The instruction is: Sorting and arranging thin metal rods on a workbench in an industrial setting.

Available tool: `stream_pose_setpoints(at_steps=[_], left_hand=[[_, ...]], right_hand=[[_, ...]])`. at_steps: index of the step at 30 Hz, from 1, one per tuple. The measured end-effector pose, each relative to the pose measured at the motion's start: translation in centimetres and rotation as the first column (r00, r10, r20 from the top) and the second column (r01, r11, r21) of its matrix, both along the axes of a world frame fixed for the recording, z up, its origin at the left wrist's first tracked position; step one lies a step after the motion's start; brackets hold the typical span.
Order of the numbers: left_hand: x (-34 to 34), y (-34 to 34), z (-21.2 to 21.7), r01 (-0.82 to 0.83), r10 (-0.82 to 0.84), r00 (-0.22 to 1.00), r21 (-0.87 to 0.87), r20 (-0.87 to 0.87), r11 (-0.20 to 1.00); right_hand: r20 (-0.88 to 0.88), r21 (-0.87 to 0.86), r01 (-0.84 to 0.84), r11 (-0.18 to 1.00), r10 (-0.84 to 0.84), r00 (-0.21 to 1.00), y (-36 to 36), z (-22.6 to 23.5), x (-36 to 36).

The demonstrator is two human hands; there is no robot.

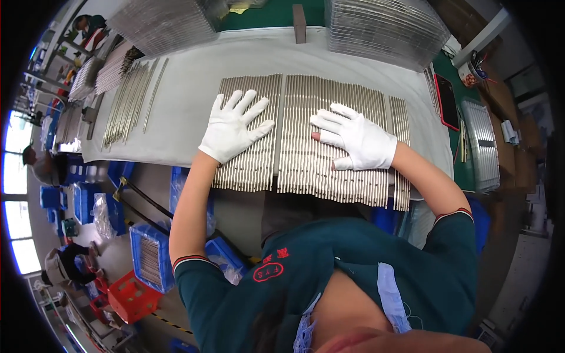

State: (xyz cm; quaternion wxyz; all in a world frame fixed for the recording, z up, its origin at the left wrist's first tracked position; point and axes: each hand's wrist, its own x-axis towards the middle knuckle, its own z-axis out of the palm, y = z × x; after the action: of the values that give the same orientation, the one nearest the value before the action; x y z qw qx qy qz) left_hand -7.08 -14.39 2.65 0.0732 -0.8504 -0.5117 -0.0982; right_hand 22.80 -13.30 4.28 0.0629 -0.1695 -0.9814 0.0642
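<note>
Thin silvery metal rods lie side by side on a white cloth (182,112), their near ends jutting past the table edge. They form a left group (244,173), a wider middle group (329,185) and a narrow right group (401,191), with slim gaps between. My left hand (235,126), in a white glove, rests flat with fingers spread on the left group. On the middle group lies my right hand (359,138), also gloved and open, with a couple of bare fingertips showing. Neither hand grips anything.
Loose rods (126,103) lie at the left of the cloth. Clear plastic trays are stacked at the back left (162,23) and back right (385,32), with a brown block (299,23) between. A red-edged phone (446,101) lies right. Blue crates (150,259) and other people are at left.
</note>
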Motion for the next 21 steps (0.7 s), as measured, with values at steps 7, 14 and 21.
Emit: stream_pose_setpoints(at_steps=[7,14,21], left_hand=[[0.3,0.0,0.4,-0.016,0.013,0.998,-0.057,-0.054,0.998],[0.0,0.1,-0.1,0.001,0.001,0.998,0.021,-0.061,1.000],[2.0,-1.1,0.1,0.003,-0.003,0.999,0.001,-0.052,1.000]], right_hand=[[-0.132,0.039,0.014,0.999,-0.009,0.991,-0.1,0.3,-1.5],[0.057,0.134,0.371,0.919,-0.381,0.923,-3.2,0.7,9.9],[0.029,0.114,0.236,0.965,-0.241,0.970,-2.8,-0.1,5.1]])
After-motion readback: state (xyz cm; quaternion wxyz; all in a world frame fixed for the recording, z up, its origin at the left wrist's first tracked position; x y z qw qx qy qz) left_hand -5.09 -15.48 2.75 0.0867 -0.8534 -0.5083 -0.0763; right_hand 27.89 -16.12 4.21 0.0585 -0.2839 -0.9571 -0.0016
